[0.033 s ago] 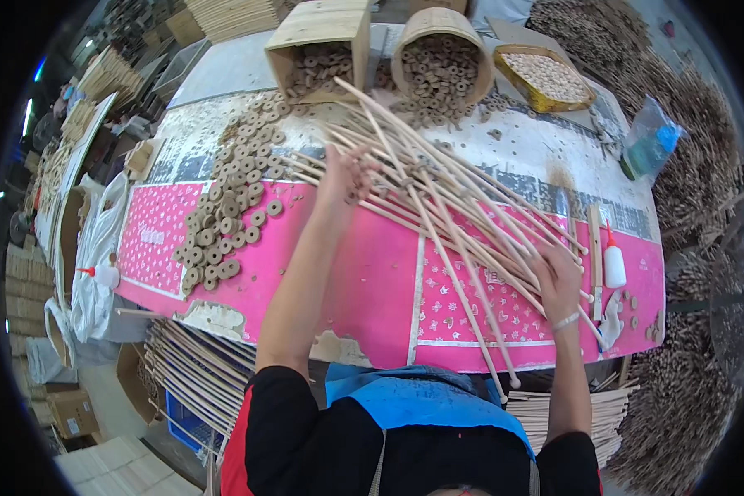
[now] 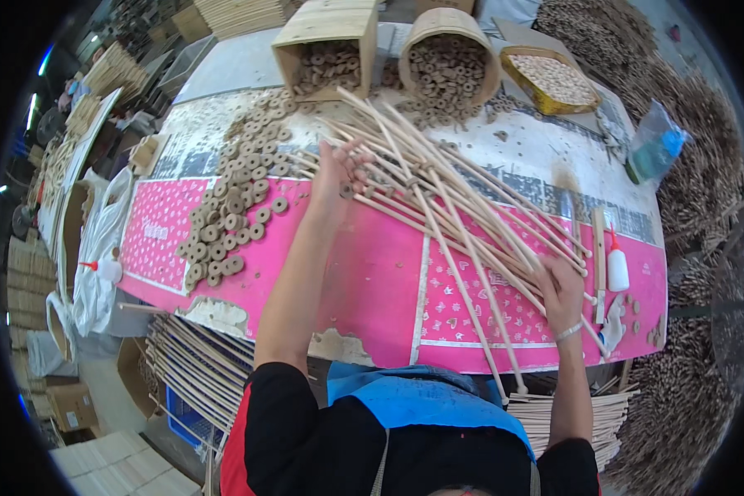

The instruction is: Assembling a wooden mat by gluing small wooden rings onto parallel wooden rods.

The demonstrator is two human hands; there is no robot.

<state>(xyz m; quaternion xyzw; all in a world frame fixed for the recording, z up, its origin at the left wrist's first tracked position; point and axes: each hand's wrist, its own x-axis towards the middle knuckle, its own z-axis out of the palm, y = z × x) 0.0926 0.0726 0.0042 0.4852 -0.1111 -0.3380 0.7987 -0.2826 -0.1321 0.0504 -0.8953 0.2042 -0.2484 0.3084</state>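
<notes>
Your left hand (image 2: 336, 175) is raised over the far ends of the sticks (image 2: 455, 207), fingers curled around a small ring (image 2: 346, 191) at a stick tip; your right hand (image 2: 560, 291) presses down on the near ends, fingers spread and grasping the bundle. To the far left, a heap of rings (image 2: 231, 207) lies on the pink table (image 2: 372, 289). The sticks fan across the table's middle, long axis running diagonally from upper left, by the boxes, down to lower right, a few poking past the near edge. Behind them stand a square box (image 2: 322, 41) and a round basket (image 2: 448, 58) of rings. Just right of your right hand stands a glue bottle (image 2: 617, 266).
</notes>
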